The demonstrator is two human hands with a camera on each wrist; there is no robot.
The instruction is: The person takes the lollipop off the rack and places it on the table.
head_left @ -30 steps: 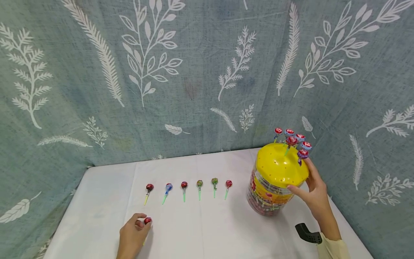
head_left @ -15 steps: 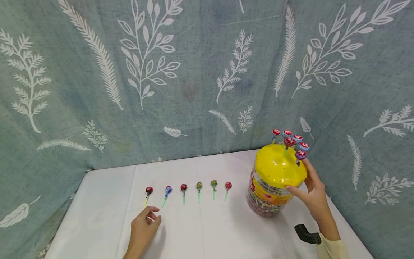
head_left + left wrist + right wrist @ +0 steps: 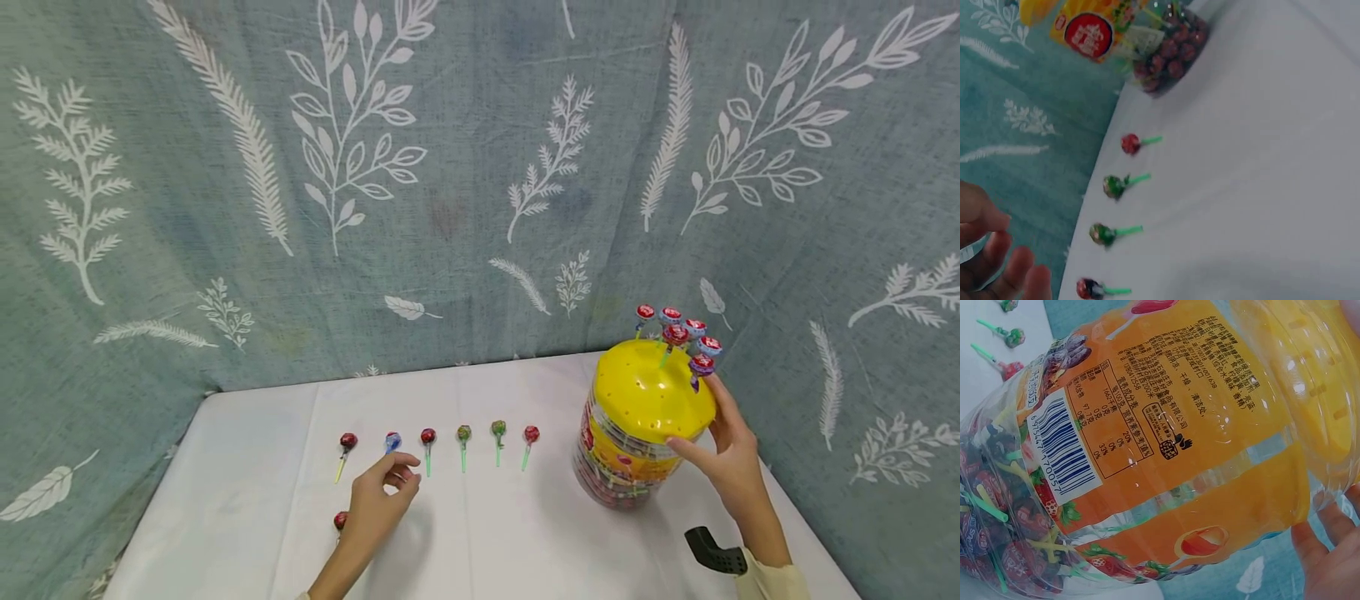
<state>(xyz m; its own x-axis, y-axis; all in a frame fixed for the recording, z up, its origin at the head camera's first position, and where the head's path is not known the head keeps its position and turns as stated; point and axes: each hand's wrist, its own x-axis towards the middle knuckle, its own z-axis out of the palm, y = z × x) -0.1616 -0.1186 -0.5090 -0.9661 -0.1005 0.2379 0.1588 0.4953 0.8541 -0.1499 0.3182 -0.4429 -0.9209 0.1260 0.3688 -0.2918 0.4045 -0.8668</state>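
Note:
My left hand (image 3: pixel 381 500) hovers over the table just below the blue lollipop (image 3: pixel 393 442), fingers loosely bent and holding nothing; it hides part of that lollipop's stick. A red lollipop (image 3: pixel 341 521) lies beside my left forearm, its stick mostly covered. My right hand (image 3: pixel 729 462) grips the upper edge of a clear plastic jar (image 3: pixel 626 458), thumb at the front and fingers behind the yellow lid (image 3: pixel 652 396). Several lollipops (image 3: pixel 675 335) stand upright in the lid's holes. More lollipops (image 3: pixel 1019 556) fill the jar, seen through its wall in the right wrist view.
A row of lollipops lies on the white tablecloth (image 3: pixel 525 533): dark red (image 3: pixel 348 442), red (image 3: pixel 428 437), green (image 3: pixel 464 434), another green (image 3: pixel 498 428) and red (image 3: pixel 531 434). A leaf-patterned curtain (image 3: pixel 450 208) hangs behind. A black curved object (image 3: pixel 712 552) is at my right wrist.
My left hand has left the nearer red lollipop on the table and moved right and away from me, up to the row. My right hand and the jar keep their place.

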